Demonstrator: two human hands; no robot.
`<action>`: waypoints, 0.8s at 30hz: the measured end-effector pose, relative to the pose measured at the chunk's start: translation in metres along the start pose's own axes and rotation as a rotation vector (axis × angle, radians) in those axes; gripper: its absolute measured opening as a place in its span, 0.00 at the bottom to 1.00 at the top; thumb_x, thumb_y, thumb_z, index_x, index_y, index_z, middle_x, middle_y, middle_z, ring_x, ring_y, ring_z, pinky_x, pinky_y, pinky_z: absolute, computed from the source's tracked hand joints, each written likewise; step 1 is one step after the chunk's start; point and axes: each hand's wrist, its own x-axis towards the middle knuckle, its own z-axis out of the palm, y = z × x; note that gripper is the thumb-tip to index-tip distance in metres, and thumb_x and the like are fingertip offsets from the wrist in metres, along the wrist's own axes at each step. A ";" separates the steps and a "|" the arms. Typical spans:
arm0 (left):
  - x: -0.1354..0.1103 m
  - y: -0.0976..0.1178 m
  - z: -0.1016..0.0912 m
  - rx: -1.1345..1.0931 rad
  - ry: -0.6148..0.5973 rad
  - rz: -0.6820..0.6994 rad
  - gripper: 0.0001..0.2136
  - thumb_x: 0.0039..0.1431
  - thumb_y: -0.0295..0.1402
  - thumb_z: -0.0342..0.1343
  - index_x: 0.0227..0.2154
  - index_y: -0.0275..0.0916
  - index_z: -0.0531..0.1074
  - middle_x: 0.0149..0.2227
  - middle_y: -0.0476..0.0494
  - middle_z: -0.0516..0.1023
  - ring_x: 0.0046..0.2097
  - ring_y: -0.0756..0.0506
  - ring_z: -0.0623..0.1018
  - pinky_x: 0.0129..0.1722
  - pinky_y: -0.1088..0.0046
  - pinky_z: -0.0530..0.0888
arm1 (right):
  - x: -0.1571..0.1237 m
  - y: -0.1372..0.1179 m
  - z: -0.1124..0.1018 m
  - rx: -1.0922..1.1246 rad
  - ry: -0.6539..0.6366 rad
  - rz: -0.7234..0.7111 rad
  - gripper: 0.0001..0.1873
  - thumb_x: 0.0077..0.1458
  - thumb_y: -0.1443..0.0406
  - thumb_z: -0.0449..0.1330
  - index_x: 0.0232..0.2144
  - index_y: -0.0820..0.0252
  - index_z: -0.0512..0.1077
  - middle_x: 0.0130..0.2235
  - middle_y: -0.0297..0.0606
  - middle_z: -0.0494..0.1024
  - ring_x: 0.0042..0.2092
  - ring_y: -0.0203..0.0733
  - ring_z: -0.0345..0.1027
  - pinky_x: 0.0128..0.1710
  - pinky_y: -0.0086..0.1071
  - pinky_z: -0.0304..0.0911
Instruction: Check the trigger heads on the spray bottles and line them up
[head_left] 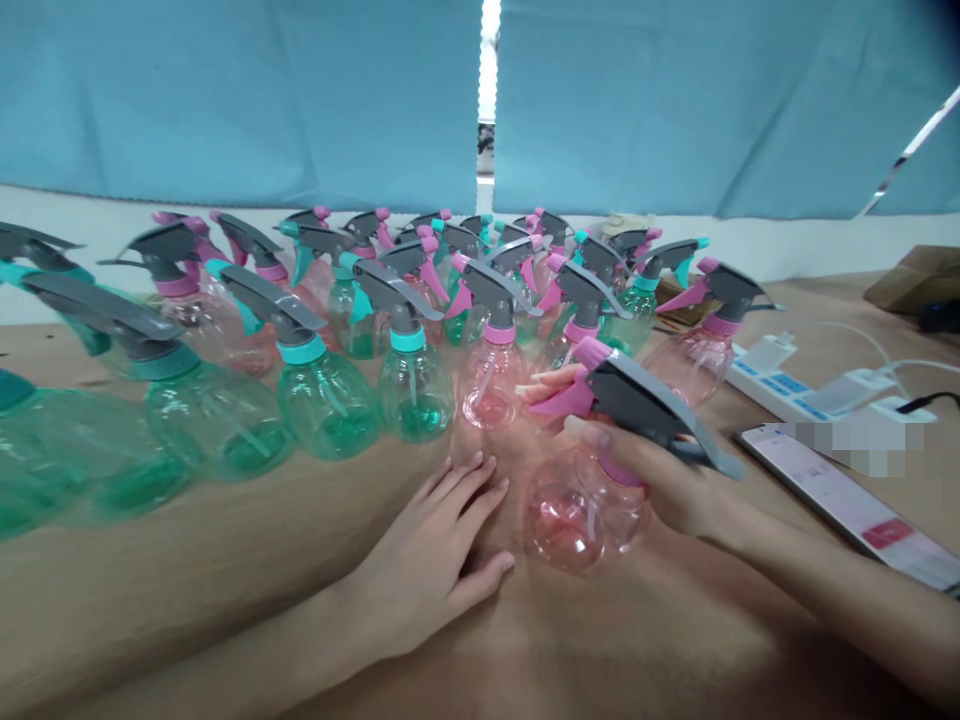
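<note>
A pink bottle (pixel 551 530) is just above or on the counter (pixel 247 560), which I cannot tell, at the front of the group and tilted, its grey and pink spray head pointing up and left. The right hand (pixel 664 480) grips it around the neck, thumb in front, other fingertips showing beyond the trigger (pixel 562 402). The left hand (pixel 439 545) lies palm down on the counter, fingers slightly spread, near the bottle. Behind stand more pink and green bottles (pixel 330 410) in rows. To the right lie a phone (pixel 847 495) and a power strip (pixel 776 390); blue curtains (pixel 225 100) hang behind everything.
</note>
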 end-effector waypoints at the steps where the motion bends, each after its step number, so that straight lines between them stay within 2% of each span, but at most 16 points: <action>1: 0.000 0.000 0.000 -0.001 0.000 -0.001 0.26 0.66 0.45 0.48 0.61 0.34 0.60 0.65 0.36 0.58 0.65 0.38 0.58 0.63 0.55 0.56 | 0.000 -0.001 0.000 -0.004 -0.014 -0.008 0.08 0.57 0.56 0.59 0.35 0.52 0.71 0.32 0.32 0.74 0.36 0.41 0.70 0.38 0.36 0.65; 3: 0.000 0.001 -0.001 -0.009 0.000 -0.006 0.26 0.66 0.45 0.49 0.61 0.34 0.60 0.65 0.36 0.58 0.65 0.37 0.58 0.63 0.54 0.56 | 0.001 -0.003 -0.001 -0.011 -0.032 -0.020 0.08 0.57 0.57 0.59 0.32 0.53 0.70 0.30 0.32 0.73 0.34 0.41 0.69 0.35 0.36 0.64; 7: 0.000 0.001 -0.002 -0.013 -0.011 -0.006 0.26 0.67 0.44 0.48 0.61 0.33 0.60 0.65 0.35 0.58 0.65 0.37 0.58 0.62 0.53 0.57 | 0.002 -0.004 -0.002 -0.003 -0.038 0.000 0.07 0.58 0.57 0.59 0.32 0.52 0.72 0.29 0.33 0.73 0.35 0.43 0.70 0.36 0.37 0.66; 10: 0.000 0.001 -0.002 -0.015 -0.005 -0.004 0.26 0.67 0.44 0.48 0.61 0.34 0.60 0.65 0.36 0.57 0.65 0.37 0.58 0.62 0.54 0.57 | 0.002 -0.003 -0.001 0.029 -0.032 0.015 0.06 0.57 0.58 0.60 0.35 0.52 0.73 0.34 0.34 0.75 0.38 0.44 0.73 0.38 0.38 0.68; 13: -0.001 0.000 -0.001 -0.006 -0.001 -0.008 0.26 0.66 0.44 0.49 0.61 0.34 0.60 0.65 0.37 0.57 0.65 0.38 0.58 0.63 0.55 0.56 | 0.003 -0.005 0.001 0.048 -0.050 -0.035 0.06 0.58 0.60 0.60 0.39 0.52 0.73 0.36 0.35 0.76 0.41 0.44 0.73 0.42 0.39 0.68; 16: -0.001 0.000 0.000 -0.001 -0.001 -0.008 0.26 0.67 0.45 0.48 0.61 0.34 0.60 0.65 0.37 0.57 0.65 0.38 0.58 0.63 0.55 0.55 | 0.003 -0.008 0.002 0.040 -0.065 -0.065 0.05 0.59 0.62 0.58 0.38 0.51 0.73 0.34 0.33 0.76 0.40 0.43 0.72 0.41 0.38 0.67; 19: -0.001 0.000 0.001 0.003 -0.001 0.000 0.26 0.67 0.45 0.48 0.61 0.34 0.60 0.65 0.37 0.56 0.65 0.38 0.57 0.63 0.54 0.56 | 0.001 -0.009 0.001 0.004 -0.025 -0.031 0.06 0.57 0.60 0.60 0.37 0.52 0.73 0.35 0.33 0.75 0.38 0.42 0.71 0.39 0.37 0.67; 21: -0.001 -0.001 0.001 0.009 0.000 0.003 0.26 0.67 0.45 0.48 0.61 0.33 0.60 0.65 0.37 0.56 0.65 0.38 0.57 0.63 0.54 0.56 | 0.000 -0.009 0.001 -0.027 -0.004 -0.006 0.06 0.57 0.58 0.60 0.35 0.53 0.72 0.32 0.32 0.74 0.36 0.41 0.70 0.38 0.37 0.66; 24: -0.001 -0.001 0.000 0.009 0.001 0.004 0.26 0.67 0.45 0.48 0.61 0.35 0.59 0.65 0.38 0.57 0.65 0.38 0.57 0.62 0.54 0.56 | -0.002 -0.007 -0.001 -0.018 -0.020 -0.005 0.07 0.58 0.57 0.59 0.33 0.53 0.71 0.32 0.32 0.74 0.35 0.40 0.70 0.38 0.36 0.66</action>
